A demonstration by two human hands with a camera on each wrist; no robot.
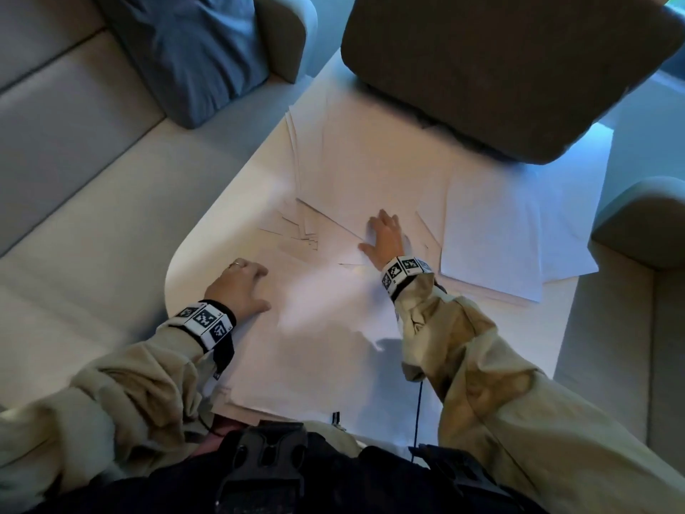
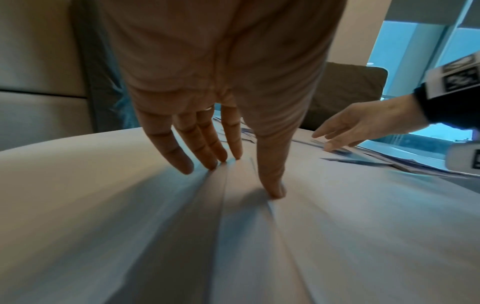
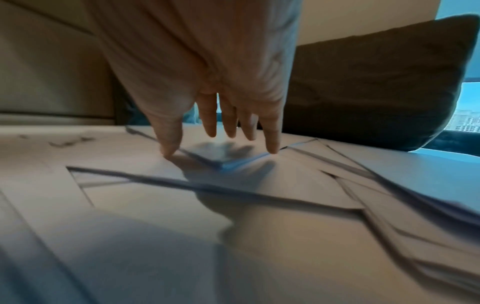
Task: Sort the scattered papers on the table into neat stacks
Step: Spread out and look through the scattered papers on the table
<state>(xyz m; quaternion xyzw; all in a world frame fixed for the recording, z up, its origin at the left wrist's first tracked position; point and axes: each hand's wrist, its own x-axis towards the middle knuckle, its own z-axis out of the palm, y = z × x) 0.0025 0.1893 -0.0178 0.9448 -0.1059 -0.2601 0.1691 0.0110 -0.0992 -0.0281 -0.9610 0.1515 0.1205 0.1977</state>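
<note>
At the far left of the head view runs a pale sofa (image 1: pixel 74 187), with a blue cushion (image 1: pixel 185 53) in the upper left of the frame. Next comes the white table (image 1: pixel 192 254), its rounded corner at centre left.

The left hand (image 1: pixel 239 287) lies just inside that corner, at lower centre left. Its fingers (image 2: pixel 207 148) are straight and slightly spread, tips pressing down on the near sheets (image 1: pixel 315 346); it grips nothing.

The papers are all on the table — a fanned, staggered bunch (image 1: pixel 296 228) in the middle, a broad overlapping spread (image 1: pixel 370 161) above it, and the near sheets running down to the bottom edge of the frame.

Right of centre, the right hand (image 1: pixel 385 237) is laid flat on the papers beside the fanned bunch. In the right wrist view its fingers (image 3: pixel 272 142) reach down nearly straight, the thumb and little finger tips touching paper, the others just above it; nothing is pinched.

Further right a fairly squared pile (image 1: pixel 493 239) sits at centre right, under the lower corner of a dark cushion (image 1: pixel 500 68) that fills the upper right. A pale chair arm (image 1: pixel 641 224) closes the right edge.

The step in hand looks like gathering: one hand steadies the near sheets while the other prepares to drag loose ones in. Little seems sorted yet. The next move likely calls for light, even pressure to slide the sheets together — then squaring their edges without creasing them.
</note>
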